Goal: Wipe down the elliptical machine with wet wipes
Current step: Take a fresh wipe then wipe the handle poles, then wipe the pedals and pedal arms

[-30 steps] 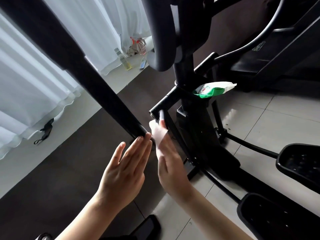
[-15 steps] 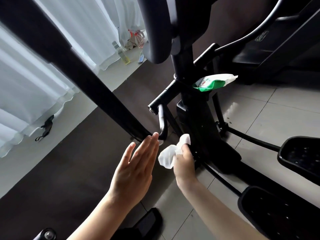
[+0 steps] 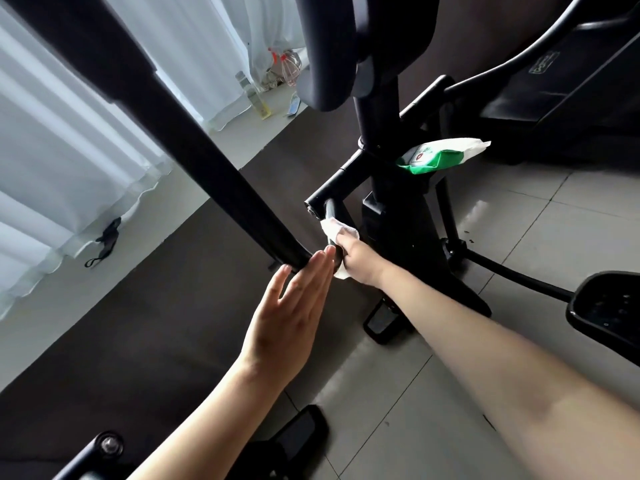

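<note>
The right grip (image 3: pixel 360 261) is clenched round a white wipe (image 3: pixel 334 230), holding it wrapped on a thin bar (image 3: pixel 330 207) of the elliptical (image 3: pixel 398 237), just below a pivot. The left grip (image 3: pixel 287 313) is released, fingers straight, their tips touching the lower end of the thick slanted bar (image 3: pixel 207 161) beside the wipe. A green wipes pack (image 3: pixel 436 157) sits on the frame above.
</note>
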